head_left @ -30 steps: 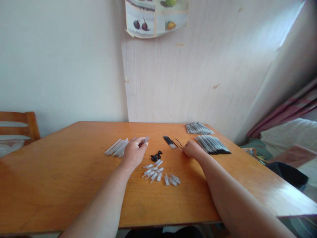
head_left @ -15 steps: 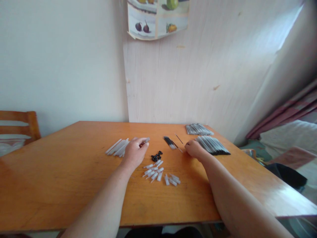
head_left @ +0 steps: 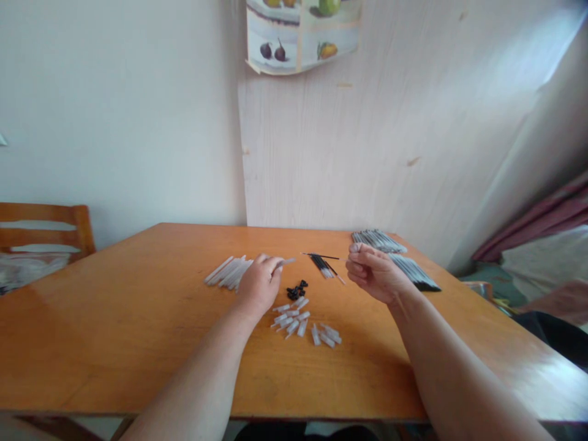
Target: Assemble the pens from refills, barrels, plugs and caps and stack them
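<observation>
My left hand (head_left: 261, 283) is closed around a translucent pen barrel (head_left: 288, 261), whose end sticks out to the right past the fingers. My right hand (head_left: 373, 269) pinches the rear end of a thin pen refill (head_left: 321, 256); its dark length and tip point left toward the barrel. A gap separates the two. Below the held refill lie several more black refills (head_left: 318, 266) on the table. Left of my left hand is a row of whitish translucent barrels (head_left: 226, 272). Small black plugs (head_left: 297, 290) are heaped between the hands, with clear pen caps (head_left: 291, 316) nearer me.
Two stacks of grey-looking pens, a near one (head_left: 416, 274) and a far one (head_left: 377, 240), lie on the right of the wooden table (head_left: 138, 343). A wooden chair (head_left: 82, 229) stands at the left. A fruit picture (head_left: 301, 37) hangs on the wall.
My right hand has lifted from the table, bringing up a refill that now points left. My left hand still holds the barrel, now turned more to the right. The view has shifted slightly.
</observation>
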`<state>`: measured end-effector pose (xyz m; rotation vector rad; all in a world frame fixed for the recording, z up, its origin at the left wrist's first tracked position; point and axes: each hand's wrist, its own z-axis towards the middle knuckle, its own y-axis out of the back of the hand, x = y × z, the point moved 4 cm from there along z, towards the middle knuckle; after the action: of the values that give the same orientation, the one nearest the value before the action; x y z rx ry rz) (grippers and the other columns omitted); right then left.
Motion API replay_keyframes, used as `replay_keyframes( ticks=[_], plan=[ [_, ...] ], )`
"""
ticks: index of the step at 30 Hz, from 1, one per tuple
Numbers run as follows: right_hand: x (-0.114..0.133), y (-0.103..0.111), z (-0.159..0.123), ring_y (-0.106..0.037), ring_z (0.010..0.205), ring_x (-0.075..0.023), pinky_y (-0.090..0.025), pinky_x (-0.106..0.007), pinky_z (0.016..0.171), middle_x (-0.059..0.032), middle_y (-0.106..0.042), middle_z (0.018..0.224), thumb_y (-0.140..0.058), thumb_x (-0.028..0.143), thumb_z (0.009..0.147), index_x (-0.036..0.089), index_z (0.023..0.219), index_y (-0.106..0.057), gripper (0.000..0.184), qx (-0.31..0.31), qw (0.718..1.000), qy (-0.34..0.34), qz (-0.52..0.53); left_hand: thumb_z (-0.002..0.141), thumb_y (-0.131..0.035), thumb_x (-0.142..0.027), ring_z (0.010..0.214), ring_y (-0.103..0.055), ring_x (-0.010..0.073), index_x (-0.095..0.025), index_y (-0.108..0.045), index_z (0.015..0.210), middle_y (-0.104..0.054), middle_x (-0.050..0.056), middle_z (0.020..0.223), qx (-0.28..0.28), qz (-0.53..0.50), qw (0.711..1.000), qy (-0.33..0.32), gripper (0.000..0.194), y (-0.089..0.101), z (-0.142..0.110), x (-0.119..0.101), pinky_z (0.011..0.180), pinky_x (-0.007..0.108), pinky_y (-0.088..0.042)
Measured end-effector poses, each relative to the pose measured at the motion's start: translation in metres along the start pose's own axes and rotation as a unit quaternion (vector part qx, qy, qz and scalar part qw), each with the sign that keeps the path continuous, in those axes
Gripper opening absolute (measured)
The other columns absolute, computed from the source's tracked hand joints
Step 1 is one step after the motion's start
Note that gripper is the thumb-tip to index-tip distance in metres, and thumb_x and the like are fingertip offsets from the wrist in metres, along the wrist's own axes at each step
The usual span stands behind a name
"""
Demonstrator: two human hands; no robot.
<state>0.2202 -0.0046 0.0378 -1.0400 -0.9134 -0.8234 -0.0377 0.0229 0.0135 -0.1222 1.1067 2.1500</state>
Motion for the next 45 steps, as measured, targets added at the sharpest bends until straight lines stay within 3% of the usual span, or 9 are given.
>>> replay_keyframes(
  ticks=[5, 14, 29, 36, 41, 45],
  plan=[
    [0.0, -0.005, -0.003, -0.024, 0.048, -0.0063, -0.018, -0.019, 0.043, 0.0077, -0.033, 0.055, -0.066, 0.016, 0.078, 0.021, 0.086, -0.055, 0.015, 0.037, 0.998, -0.026, 0.039, 0.09, -0.048, -0.023, 0.092, -0.059, 0.0181, -0.023, -0.067, 0.105, -0.06, 0.005, 0.096, 0.011, 0.03, 0.999, 0.008, 0.024, -0.001, -0.001, 0.0, 0.083, 0.029, -0.046],
    [-0.002, 0.0, 0.0, -0.027, 0.048, -0.0062, -0.018, -0.019, 0.043, 0.0076, -0.036, 0.056, -0.068, 0.014, 0.074, 0.02, 0.085, -0.054, 0.018, -0.003, 1.0, -0.022, 0.022, 0.09, -0.049, -0.024, 0.091, -0.059, 0.018, -0.022, -0.067, 0.106, -0.059, 0.006, 0.095, 0.016, 0.035, 0.999, 0.009, 0.024, -0.002, -0.002, 0.001, 0.083, 0.029, -0.045],
    [-0.006, 0.002, 0.003, -0.026, 0.044, -0.0054, -0.016, -0.02, 0.042, 0.0081, -0.037, 0.052, -0.072, 0.022, 0.074, 0.02, 0.08, -0.053, 0.02, -0.013, 1.0, -0.028, -0.001, 0.091, -0.048, -0.025, 0.088, -0.058, 0.0166, -0.027, -0.069, 0.108, -0.058, 0.006, 0.095, 0.086, 0.037, 0.995, -0.027, 0.027, -0.005, -0.005, -0.01, 0.076, 0.027, -0.044],
    [-0.013, -0.007, 0.004, -0.031, 0.045, -0.005, -0.017, -0.02, 0.043, 0.0064, -0.044, 0.056, -0.074, 0.028, 0.076, 0.019, 0.08, -0.051, 0.025, -0.001, 0.999, -0.045, -0.024, 0.091, -0.049, -0.027, 0.086, -0.058, 0.0164, -0.029, -0.07, 0.107, -0.058, 0.004, 0.089, 0.11, 0.03, 0.993, -0.031, 0.026, -0.007, -0.007, -0.02, 0.073, 0.026, -0.042],
    [-0.016, -0.008, 0.003, -0.038, 0.047, -0.0061, -0.023, -0.021, 0.044, 0.0038, -0.051, 0.06, -0.072, 0.041, 0.078, 0.019, 0.076, -0.047, 0.032, -0.017, 0.998, -0.049, -0.03, 0.09, -0.05, -0.027, 0.084, -0.058, 0.0157, -0.027, -0.07, 0.105, -0.06, 0.004, 0.088, 0.105, 0.001, 0.994, -0.023, 0.025, -0.008, -0.006, -0.021, 0.073, 0.026, -0.042],
    [-0.017, -0.003, 0.004, -0.039, 0.047, -0.0058, -0.024, -0.021, 0.044, 0.0039, -0.051, 0.059, -0.073, 0.038, 0.077, 0.019, 0.076, -0.048, 0.032, -0.028, 0.997, -0.054, -0.038, 0.089, -0.051, -0.028, 0.083, -0.058, 0.0159, -0.025, -0.07, 0.105, -0.062, 0.003, 0.088, 0.089, -0.03, 0.996, -0.012, 0.025, -0.007, -0.004, -0.017, 0.072, 0.027, -0.043]
  ],
)
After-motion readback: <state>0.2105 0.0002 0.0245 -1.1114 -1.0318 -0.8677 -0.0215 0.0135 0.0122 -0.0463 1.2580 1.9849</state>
